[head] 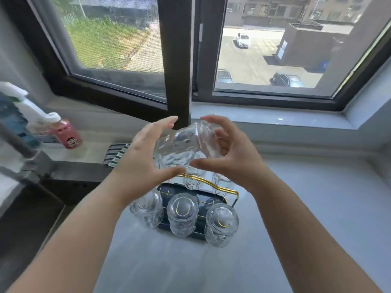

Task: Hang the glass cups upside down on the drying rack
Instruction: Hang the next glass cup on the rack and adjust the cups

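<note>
Glass cup (186, 144), tilted on its side, sits between both hands above the drying rack (220, 192) — left hand (143, 159) cupping one end, right hand (230, 153) gripping the other. Three cups hang inverted below the wrists; two more, blurred, seem to sit behind.

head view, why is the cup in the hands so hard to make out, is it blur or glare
Head view: mostly motion blur, the held glass cup smears between the left hand and right hand; bright window daylight shines through the clear glass; the wide lens bows the frame edges.
</note>
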